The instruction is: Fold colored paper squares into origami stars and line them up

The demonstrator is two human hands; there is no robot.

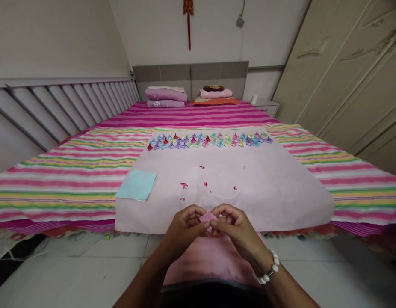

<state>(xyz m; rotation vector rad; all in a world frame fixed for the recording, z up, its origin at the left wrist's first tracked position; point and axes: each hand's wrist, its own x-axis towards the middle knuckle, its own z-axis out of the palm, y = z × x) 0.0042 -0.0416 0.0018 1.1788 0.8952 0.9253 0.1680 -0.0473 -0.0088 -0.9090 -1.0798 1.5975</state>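
A small pink folded paper [208,216] is pinched between both hands, just above the front edge of a pale sheet. My left hand [190,222] grips its left side with thumb and fingers. From the right, my right hand [229,220] holds the other side, thumb over the paper's lower part; a white beaded bracelet [269,269] circles that wrist. Beyond the hands, rows of small folded paper pieces [193,140] in many colours lie along the sheet's far side. A stack of light blue square paper [137,185] rests at the left.
The pale sheet [281,188] covers the front of a bed with a striped bedspread [72,158]. Several dark red marks or scraps [184,185] dot it. Folded bedding [166,96] lies by the headboard. A slatted rail [72,102] runs left; a wardrobe [345,77] stands right.
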